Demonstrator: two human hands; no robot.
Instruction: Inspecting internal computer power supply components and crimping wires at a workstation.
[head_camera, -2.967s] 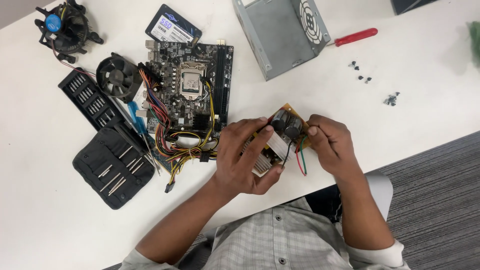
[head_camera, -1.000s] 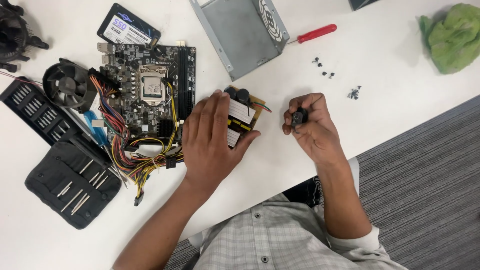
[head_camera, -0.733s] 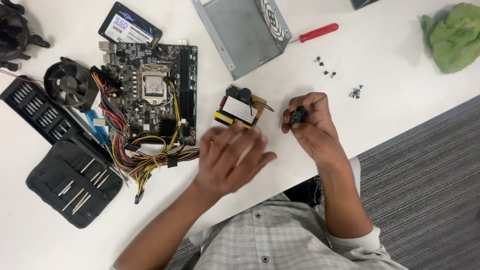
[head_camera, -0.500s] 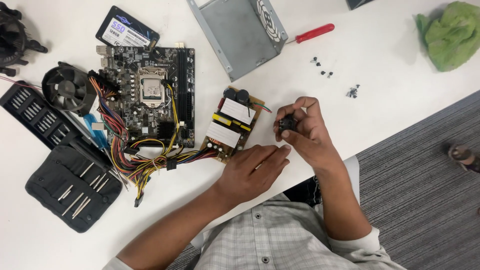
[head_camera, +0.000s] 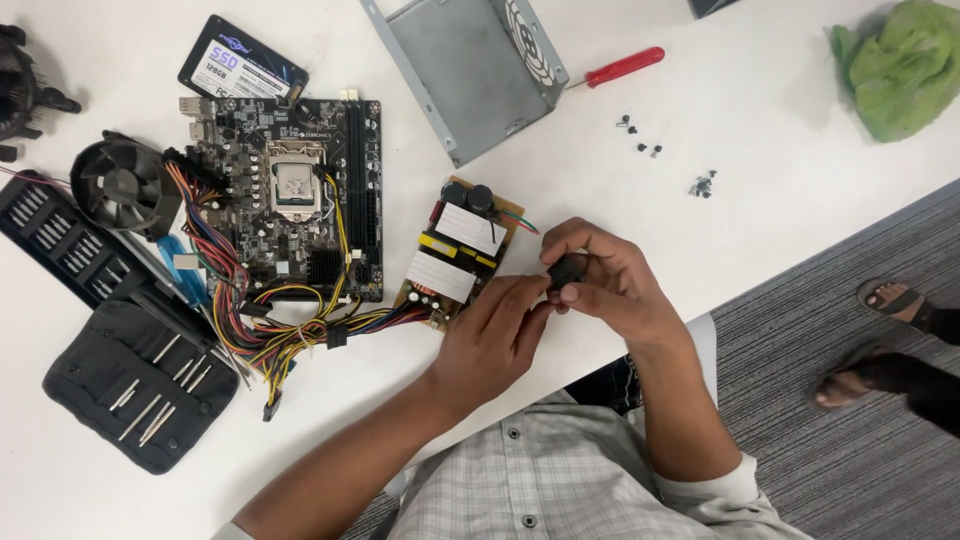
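My right hand (head_camera: 610, 285) grips a small black socket part (head_camera: 566, 274) near the table's front edge; thin wires run from it toward a brown power-supply circuit board (head_camera: 460, 250). My left hand (head_camera: 490, 335) lies just below that board, its fingertips touching the black part from the left. The board lies flat on the white table (head_camera: 760, 130), with white heat sinks, two black capacitors and a bundle of coloured cables (head_camera: 290, 335) leading left.
A motherboard (head_camera: 285, 205), a flat drive (head_camera: 243, 68), two cooler fans (head_camera: 125, 185), a bit set (head_camera: 60, 240) and a black tool pouch (head_camera: 135, 385) lie left. A grey metal case (head_camera: 465, 65), red screwdriver (head_camera: 622, 68), loose screws (head_camera: 640, 135) and green cloth (head_camera: 900, 65) lie farther back. Another person's sandalled feet (head_camera: 890, 340) stand right.
My left hand let go of the circuit board, which now lies on the table, and moved down-right to touch the black part in my right hand.
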